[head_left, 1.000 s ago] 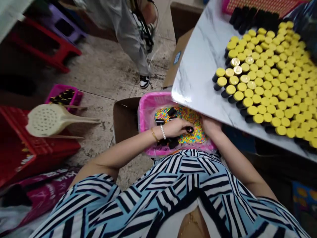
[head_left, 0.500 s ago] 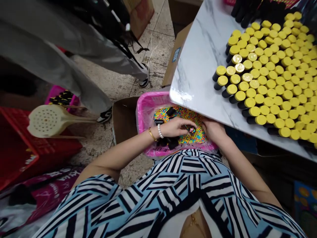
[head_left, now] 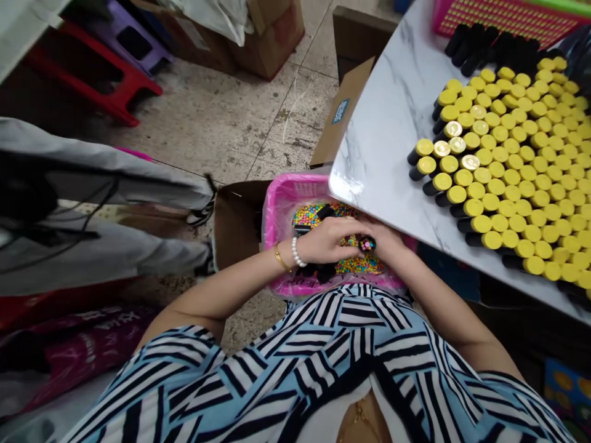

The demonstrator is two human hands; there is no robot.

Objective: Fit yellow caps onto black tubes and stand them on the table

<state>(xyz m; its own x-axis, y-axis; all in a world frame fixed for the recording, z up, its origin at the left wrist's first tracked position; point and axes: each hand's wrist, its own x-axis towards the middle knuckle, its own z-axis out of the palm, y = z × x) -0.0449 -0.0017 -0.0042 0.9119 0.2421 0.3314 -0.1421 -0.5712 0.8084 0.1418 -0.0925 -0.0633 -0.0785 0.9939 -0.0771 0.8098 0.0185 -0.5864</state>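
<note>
My left hand, with a pearl bracelet and a gold bangle, is closed around a black tube whose open end shows coloured beads inside. Close against it, my right hand reaches in from beside the table corner; its fingers are mostly hidden behind the left hand and the tube. Both are over a pink basket lined with clear plastic. Small multicoloured beads fill its bottom. Several loose black tubes lie on the beads, one black tube by my left wrist.
On the marble-patterned table at right stand many black tubes with yellow caps. Behind them are more black tubes and a pink basket. An open cardboard box adjoins the bead basket. A person's grey trousers show at left.
My left hand and the tube have come closer to my right hand, now overlapping it. The person at left has moved further left and down in view. The view has shifted slightly.
</note>
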